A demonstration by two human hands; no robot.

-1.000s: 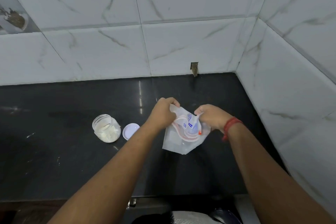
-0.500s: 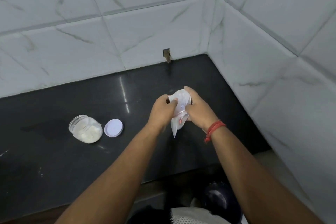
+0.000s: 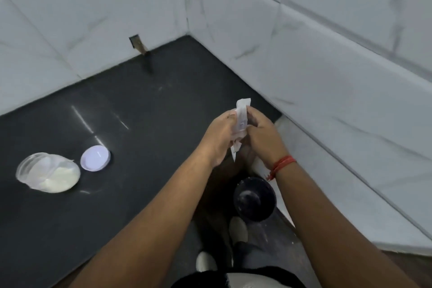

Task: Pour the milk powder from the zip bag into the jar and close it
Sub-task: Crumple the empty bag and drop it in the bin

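Count: one jar (image 3: 48, 172), one lid (image 3: 95, 158), one bag (image 3: 240, 121), one black bin (image 3: 254, 199) on the floor. Both my hands grip the bag, crumpled upright between them past the counter (image 3: 140, 105) edge, above the bin: left hand (image 3: 219, 138) closed on its left side, right hand (image 3: 261, 134) closed on its right (red thread (image 3: 281, 163) at that wrist). Bag print is blurred, unreadable. Jar stands open at far left on the counter, white powder inside. Lid lies just beside it, not touching.
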